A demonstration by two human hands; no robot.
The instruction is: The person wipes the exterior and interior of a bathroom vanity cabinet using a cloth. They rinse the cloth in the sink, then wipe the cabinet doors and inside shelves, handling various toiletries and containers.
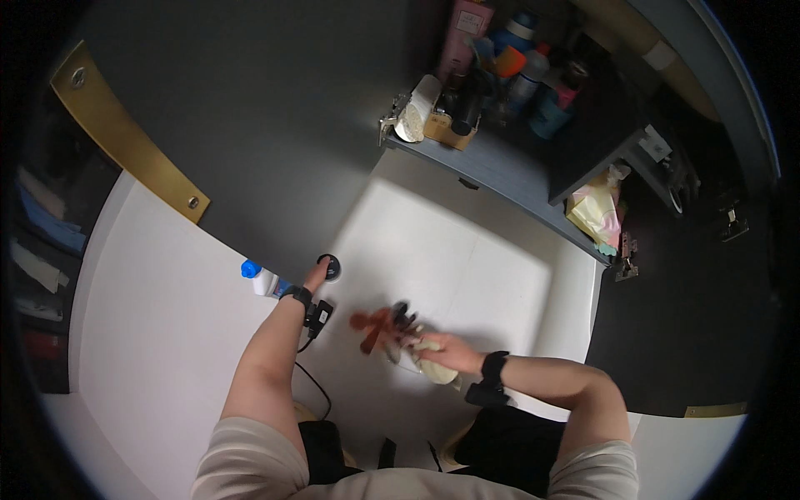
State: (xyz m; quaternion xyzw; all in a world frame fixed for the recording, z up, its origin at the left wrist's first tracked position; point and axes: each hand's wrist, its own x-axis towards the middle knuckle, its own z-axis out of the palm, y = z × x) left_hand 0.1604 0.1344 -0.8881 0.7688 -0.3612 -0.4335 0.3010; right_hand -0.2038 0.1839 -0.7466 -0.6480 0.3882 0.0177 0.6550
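My left hand (317, 275) reaches forward at the centre left, its fingers on a small round container with a black lid (329, 267). Whether it grips the container or only rests on it cannot be told. On the right, my right hand (447, 353) is closed around a pale, cream-coloured item (437, 370), partly hidden by the fingers. Right beside its fingertips is a blurred bunch of reddish-brown and dark items (382, 328), whose kind is unclear. Both wrists wear black bands.
An open cabinet shelf (494, 169) holds bottles, a small cardboard box (450, 130) and a yellow plastic bag (594, 209). Dark cabinet doors (250, 112) flank the white surface. A white bottle with a blue cap (259, 278) and a black device with a cable (320, 319) are at the left.
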